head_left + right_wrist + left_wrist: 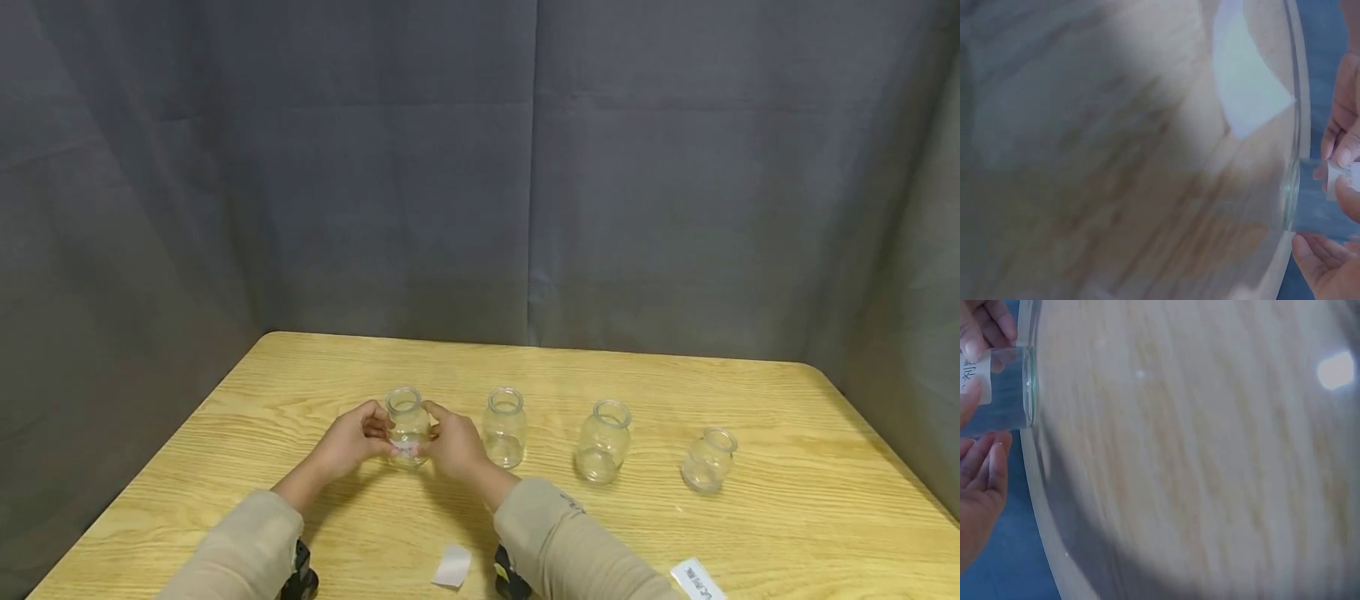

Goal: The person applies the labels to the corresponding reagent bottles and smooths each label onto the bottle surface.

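Note:
Both hands are at the leftmost glass jar, which stands upright on the table. My left hand grips its left side, thumb at the front and fingers curled along the side. From the right, my right hand holds the same jar with bent fingers. A small white label with dark handwriting sits on the front of the jar, and both thumbs press on it. In the right wrist view, the label shows between the two thumbs. Part of the jar is hidden behind the fingers.
To the right stand a second jar, a third jar and a smaller jar. A blank white paper piece lies near the front edge, and a white slip with dark writing lies front right. Grey curtains surround the wooden table.

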Available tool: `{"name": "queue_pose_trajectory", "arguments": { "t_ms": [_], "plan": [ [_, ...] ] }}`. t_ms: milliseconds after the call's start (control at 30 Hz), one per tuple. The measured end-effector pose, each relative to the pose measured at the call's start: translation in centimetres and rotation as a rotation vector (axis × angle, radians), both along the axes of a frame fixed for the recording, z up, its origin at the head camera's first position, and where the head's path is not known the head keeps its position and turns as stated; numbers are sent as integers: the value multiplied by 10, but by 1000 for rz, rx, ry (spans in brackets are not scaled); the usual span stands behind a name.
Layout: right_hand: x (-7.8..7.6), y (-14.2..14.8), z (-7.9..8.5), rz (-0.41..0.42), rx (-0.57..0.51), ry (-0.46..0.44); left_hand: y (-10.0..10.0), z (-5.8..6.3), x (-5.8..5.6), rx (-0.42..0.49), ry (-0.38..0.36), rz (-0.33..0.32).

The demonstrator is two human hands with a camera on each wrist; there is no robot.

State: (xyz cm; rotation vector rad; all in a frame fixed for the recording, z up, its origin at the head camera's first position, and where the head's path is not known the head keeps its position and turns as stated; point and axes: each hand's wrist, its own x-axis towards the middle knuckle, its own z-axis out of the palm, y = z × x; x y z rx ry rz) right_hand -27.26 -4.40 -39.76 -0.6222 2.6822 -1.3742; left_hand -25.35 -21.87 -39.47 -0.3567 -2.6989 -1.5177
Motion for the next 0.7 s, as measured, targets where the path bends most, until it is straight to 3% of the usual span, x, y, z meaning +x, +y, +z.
{"name": "queue_pose_trajectory", "arguments": {
  "t_ms": [267,500,700],
  "plan": [
    [-2,0,2,5,5,-4,-4,-2,-5,-20,6,-12],
    [-3,1,3,25,-2,-30,-10,-4,-7,15,8,-51],
    [-4,1,4,73,-12,-78,-9,-6,-4,10,-4,-8]
  ]
}}
